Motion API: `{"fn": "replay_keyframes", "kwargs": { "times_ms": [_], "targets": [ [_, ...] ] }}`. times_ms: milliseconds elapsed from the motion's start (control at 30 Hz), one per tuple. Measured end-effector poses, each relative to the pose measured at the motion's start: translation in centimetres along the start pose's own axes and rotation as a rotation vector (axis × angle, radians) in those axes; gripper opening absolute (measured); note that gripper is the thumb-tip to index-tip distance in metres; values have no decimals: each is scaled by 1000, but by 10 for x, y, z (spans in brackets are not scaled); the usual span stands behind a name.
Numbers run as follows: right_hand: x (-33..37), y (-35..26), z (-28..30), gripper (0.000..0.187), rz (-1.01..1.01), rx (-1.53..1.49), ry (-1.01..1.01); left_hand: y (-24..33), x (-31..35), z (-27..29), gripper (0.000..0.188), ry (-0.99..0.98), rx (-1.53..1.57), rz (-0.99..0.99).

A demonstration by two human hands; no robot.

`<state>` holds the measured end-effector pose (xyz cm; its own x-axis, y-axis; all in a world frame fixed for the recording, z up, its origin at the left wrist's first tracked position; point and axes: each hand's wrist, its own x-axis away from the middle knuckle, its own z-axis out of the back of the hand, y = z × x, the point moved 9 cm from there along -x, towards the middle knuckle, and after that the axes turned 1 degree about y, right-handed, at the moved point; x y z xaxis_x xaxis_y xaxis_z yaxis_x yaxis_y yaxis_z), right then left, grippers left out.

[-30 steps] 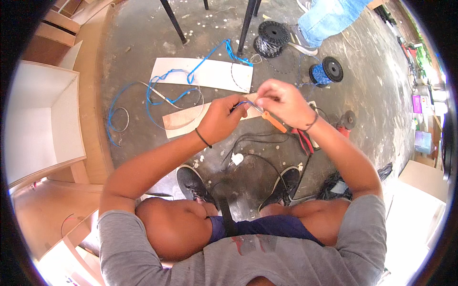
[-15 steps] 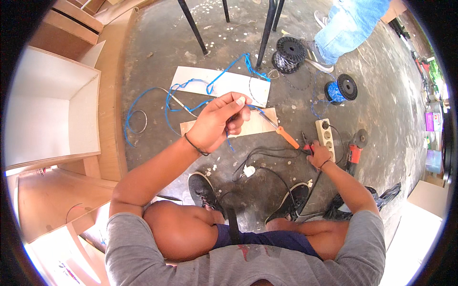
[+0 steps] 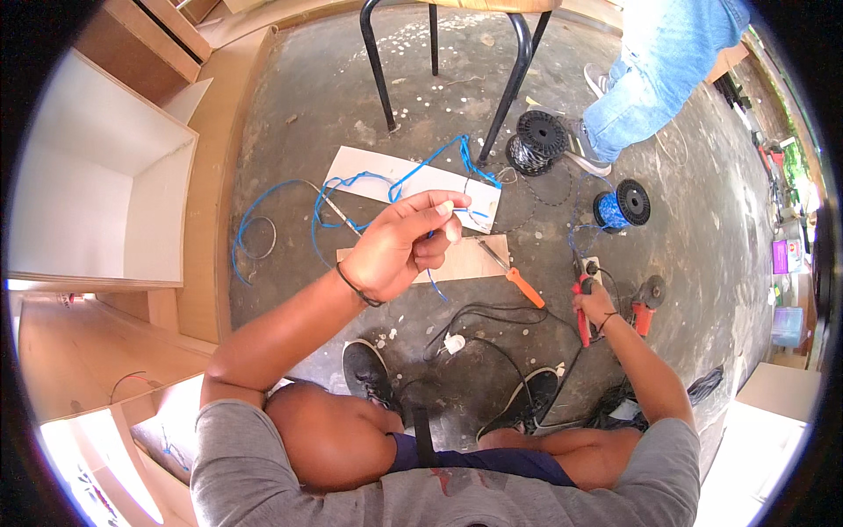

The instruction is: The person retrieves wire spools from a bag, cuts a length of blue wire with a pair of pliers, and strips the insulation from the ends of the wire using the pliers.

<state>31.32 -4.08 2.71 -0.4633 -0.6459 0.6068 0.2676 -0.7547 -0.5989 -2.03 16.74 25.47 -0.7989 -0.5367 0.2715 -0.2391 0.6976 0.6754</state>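
My left hand [image 3: 406,244] is raised over the boards on the floor, thumb and fingers pinched on a thin blue cord [image 3: 475,213]. The cord's short end sticks out to the right of the fingertips. At my right, my right hand [image 3: 597,305] is wrapped round red-handled pliers [image 3: 584,330], their dark jaws pointing away from me. Behind that hand a white power strip [image 3: 593,265] is partly hidden. Between the hands an orange-handled tool with a metal shaft [image 3: 525,287], like a soldering iron, lies with its tip on a light wooden board [image 3: 470,260].
A white board [image 3: 367,163] carries loose blue cord. Spools of black-and-white cord [image 3: 529,158] and blue cord [image 3: 608,211] stand near another person's jeans leg [image 3: 641,110]. A stool [image 3: 520,61] is ahead, an angle grinder [image 3: 644,318] at right, a black cable [image 3: 487,307] before me.
My right hand has lifted the pliers from beside the power strip. My left hand keeps its pinch on the cord. The view has shifted, bringing the stool's seat edge into sight.
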Motion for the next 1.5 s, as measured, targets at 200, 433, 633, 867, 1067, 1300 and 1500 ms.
{"fn": "replay_keyframes", "kwargs": {
  "times_ms": [200,433,633,867,1067,1300,1500],
  "targets": [
    [74,-162,-30,44,139,-386,-354,9,-1,-1,23,5,36,-49],
    [132,-256,-73,42,309,-636,-431,22,-7,4,16,77,233,-157],
    [158,-311,-91,34,532,-614,-333,24,-10,9,14,176,310,-243],
    [152,-328,-67,28,726,-593,-180,34,4,25,29,445,-233,-406],
    [161,-343,-50,17,876,-405,-98,55,56,-72,38,214,-1601,-1164],
    [162,-343,-57,16,816,-437,-242,35,25,-50,18,111,-1319,-748],
    [170,-340,-66,25,637,-553,-454,43,15,-13,19,249,-792,-493]
  ]
}}
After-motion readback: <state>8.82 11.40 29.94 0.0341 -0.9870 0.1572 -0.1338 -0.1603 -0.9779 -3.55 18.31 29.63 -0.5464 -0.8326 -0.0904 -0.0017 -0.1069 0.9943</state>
